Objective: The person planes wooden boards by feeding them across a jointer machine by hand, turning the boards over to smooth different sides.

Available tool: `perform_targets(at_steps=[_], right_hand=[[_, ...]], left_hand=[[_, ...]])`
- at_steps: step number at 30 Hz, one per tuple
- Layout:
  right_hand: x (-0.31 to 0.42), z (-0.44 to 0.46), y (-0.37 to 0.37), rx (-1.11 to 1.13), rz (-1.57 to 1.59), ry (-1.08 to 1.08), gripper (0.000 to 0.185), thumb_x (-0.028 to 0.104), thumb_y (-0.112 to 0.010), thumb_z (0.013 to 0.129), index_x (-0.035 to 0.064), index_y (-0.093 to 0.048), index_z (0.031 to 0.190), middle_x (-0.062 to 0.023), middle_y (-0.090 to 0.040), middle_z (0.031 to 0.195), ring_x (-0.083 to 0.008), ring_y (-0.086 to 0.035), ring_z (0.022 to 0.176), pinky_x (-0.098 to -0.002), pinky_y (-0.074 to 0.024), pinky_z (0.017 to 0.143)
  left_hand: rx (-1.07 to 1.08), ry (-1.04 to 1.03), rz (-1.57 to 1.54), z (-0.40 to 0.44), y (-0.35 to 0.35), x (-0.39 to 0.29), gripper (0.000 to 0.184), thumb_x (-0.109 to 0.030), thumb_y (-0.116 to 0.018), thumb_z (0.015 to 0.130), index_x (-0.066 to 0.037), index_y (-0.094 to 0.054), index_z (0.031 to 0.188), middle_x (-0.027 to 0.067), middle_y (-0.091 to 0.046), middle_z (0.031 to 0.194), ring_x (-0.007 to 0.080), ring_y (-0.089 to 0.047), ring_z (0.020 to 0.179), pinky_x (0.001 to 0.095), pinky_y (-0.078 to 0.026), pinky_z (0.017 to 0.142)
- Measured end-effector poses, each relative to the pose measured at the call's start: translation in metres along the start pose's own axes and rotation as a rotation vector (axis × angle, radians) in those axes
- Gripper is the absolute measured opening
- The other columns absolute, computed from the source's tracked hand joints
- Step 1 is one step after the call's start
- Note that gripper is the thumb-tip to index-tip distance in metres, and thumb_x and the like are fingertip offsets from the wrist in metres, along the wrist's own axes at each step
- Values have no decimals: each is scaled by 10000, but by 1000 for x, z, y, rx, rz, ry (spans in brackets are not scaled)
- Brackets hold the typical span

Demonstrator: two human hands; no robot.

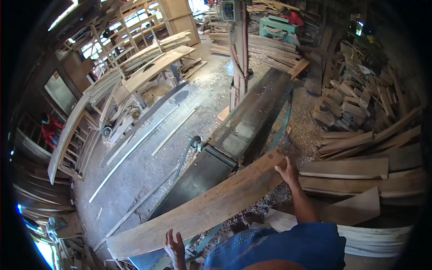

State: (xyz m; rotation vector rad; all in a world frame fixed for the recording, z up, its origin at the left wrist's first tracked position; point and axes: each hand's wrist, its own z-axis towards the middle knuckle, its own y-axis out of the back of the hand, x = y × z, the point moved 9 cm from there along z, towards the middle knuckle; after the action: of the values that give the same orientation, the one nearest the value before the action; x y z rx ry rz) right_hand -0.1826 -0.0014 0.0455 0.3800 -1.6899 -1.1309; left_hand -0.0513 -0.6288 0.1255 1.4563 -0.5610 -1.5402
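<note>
A long brown wooden board [198, 204] lies slantwise across the near part of a dark metal machine bed [191, 184]. My right hand [286, 170] grips the board's far right end, thumb on its upper face. Near the board's lower left part, my left hand [174, 246] is at the near edge with fingers apart; whether it touches the board is hard to tell. Beyond the board, the machine's cutter roller [220, 155] shows between the two bed halves, with a pulley [195, 142] at its left end.
Stacked boards [344, 168] lie close on the right, below a heap of wood scraps [355, 99]. A post [238, 58] stands behind the machine. Long thin strips [130, 155] lie on the floor to the left, near a workbench [153, 69] with planks.
</note>
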Motion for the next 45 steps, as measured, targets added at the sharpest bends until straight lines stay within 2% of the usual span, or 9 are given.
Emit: perform_targets(at_steps=[4, 10, 17, 20, 25, 29, 32, 36, 45], right_hand=[[7, -4, 5, 50, 35, -29, 910, 542, -708, 776, 80, -338, 1467, -216, -466, 1413, -408, -447, 1293, -485, -374, 1049], [-3, 3, 5, 92, 31, -83, 976, 583, -695, 775, 55, -291, 1490, -226, -420, 1452, -408, -423, 1320, -499, -343, 1073], [-3, 34, -3, 276, -149, -27, 944, 565, -763, 705, -44, -459, 1358, -245, -586, 1269, -357, -556, 1203, -429, -421, 1012], [23, 39, -11, 732, 99, 32, 863, 562, -737, 756, -13, -492, 1350, -184, -572, 1310, -295, -580, 1160, -392, -426, 992], [-20, 78, -55, 741, 644, -170, 702, 549, -643, 849, 28, -547, 1309, -106, -576, 1283, -205, -551, 1151, -351, -410, 977], [-15, 77, -72, 881, 780, -249, 670, 528, -602, 882, 34, -525, 1327, -97, -568, 1265, -196, -526, 1160, -346, -396, 979], [-14, 75, -68, 928, 742, -252, 682, 526, -612, 875, 16, -520, 1318, -101, -582, 1231, -201, -538, 1136, -346, -399, 973], [-28, 83, -79, 790, 707, -246, 632, 515, -625, 873, 10, -567, 1249, -99, -617, 1155, -204, -570, 1075, -331, -425, 931], [4, 72, -46, 812, 681, -262, 614, 467, -662, 880, -19, -565, 1241, -109, -623, 1155, -207, -580, 1066, -340, -435, 942]], left_hand=[[210, -131, 108, -8, -63, 11, 520, -281, -570, 919, 30, -495, 1329, 251, -418, 1438, 407, -371, 1350, 513, -258, 1124], [185, -83, 237, -24, -90, 24, 619, -313, -495, 944, 2, -350, 1457, 204, -230, 1564, 351, -163, 1465, 517, -69, 1175], [147, -33, 332, -21, -98, 23, 601, -334, -447, 978, -29, -320, 1480, 198, -225, 1567, 348, -181, 1461, 518, -92, 1171], [105, 42, 421, -21, -105, 25, 583, -336, -419, 994, -47, -313, 1489, 191, -214, 1574, 343, -170, 1467, 527, -104, 1164], [83, 388, 343, -36, -103, 2, 621, -356, -509, 966, -15, -347, 1459, 211, -261, 1545, 366, -232, 1436, 545, -167, 1151], [-340, 963, -352, -96, -116, -39, 807, -457, -595, 910, -58, -219, 1501, 211, -295, 1504, 363, -314, 1380, 587, -373, 1027], [-314, 1378, -903, -153, -172, -29, 814, -502, -593, 907, -77, -215, 1490, 203, -351, 1448, 349, -366, 1341, 608, -452, 926], [-326, 1344, -1424, -147, -216, -35, 746, -556, -606, 877, -80, -337, 1386, 175, -441, 1311, 346, -473, 1217, 625, -474, 885], [-548, 1235, -1728, -98, -216, -52, 790, -633, -642, 810, -66, -462, 1329, 147, -511, 1313, 316, -497, 1195, 517, -457, 979]])
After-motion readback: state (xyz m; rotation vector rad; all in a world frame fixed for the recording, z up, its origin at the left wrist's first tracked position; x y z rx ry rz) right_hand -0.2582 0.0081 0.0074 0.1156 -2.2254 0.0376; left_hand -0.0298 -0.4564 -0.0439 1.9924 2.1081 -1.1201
